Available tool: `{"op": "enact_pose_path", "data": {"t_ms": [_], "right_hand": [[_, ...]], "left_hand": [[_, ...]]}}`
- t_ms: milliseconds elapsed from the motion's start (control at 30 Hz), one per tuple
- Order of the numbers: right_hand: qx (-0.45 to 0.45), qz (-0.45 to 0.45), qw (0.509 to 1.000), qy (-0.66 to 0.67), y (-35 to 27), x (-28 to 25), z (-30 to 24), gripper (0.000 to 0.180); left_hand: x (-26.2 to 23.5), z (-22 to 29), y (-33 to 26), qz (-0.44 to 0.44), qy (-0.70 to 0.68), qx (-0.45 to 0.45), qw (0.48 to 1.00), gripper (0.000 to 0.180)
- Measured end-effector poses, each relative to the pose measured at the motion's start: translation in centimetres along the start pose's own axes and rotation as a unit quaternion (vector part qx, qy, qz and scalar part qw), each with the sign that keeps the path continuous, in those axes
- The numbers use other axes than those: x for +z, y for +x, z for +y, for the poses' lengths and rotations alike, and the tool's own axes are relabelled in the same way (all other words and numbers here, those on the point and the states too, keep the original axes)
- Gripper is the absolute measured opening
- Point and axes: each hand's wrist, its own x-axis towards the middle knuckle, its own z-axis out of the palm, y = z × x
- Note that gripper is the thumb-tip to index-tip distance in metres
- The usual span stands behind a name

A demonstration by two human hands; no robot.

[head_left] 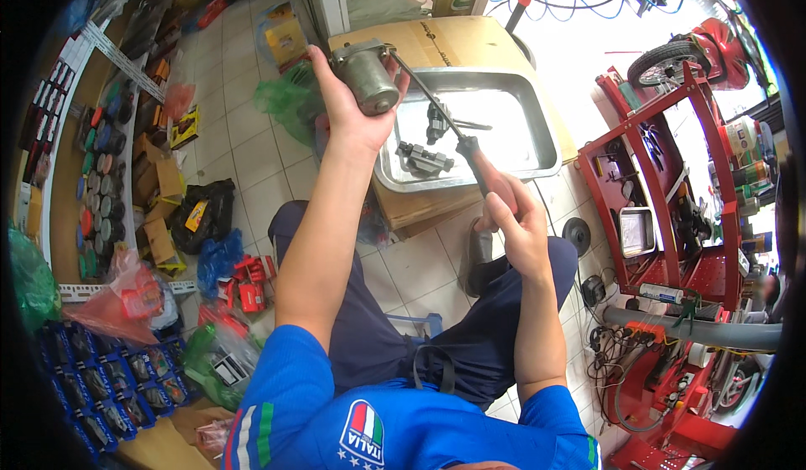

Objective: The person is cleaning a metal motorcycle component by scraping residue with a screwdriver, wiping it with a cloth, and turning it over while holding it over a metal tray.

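Hands up, both gripping: left hand (348, 113) wraps the motor (367, 75).
Right hand (512, 210) clutches the screwdriver (437, 105), shaft slanting up-left into the motor.

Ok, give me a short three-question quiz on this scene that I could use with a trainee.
1. True or false: the left hand holds the grey cylindrical motor up above the metal tray.
2. Which tool is in the right hand? A) hammer B) screwdriver C) pliers
3. Fill in: the tray rests on a ______ box.

Key
1. True. The motor is raised in the left hand, over the tray's near left corner.
2. B. Its black handle is in the right hand, and the shaft runs up to the motor.
3. Cardboard. Dark metal parts lie inside the tray.
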Motion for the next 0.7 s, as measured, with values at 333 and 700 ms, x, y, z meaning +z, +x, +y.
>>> {"op": "enact_pose_path", "data": {"t_ms": [333, 700], "right_hand": [[0.016, -0.003, 0.999, -0.035, 0.0, 1.1, 0.1, 0.045], [0.010, 0.006, 1.000, -0.023, -0.4, 1.4, 0.3, 0.046]], "left_hand": [[0.7, 0.3, -0.6, -0.008, -0.039, 0.021, 0.999, 0.074], [0.5, 0.3, -0.7, -0.024, -0.043, 0.022, 0.999, 0.073]]}}
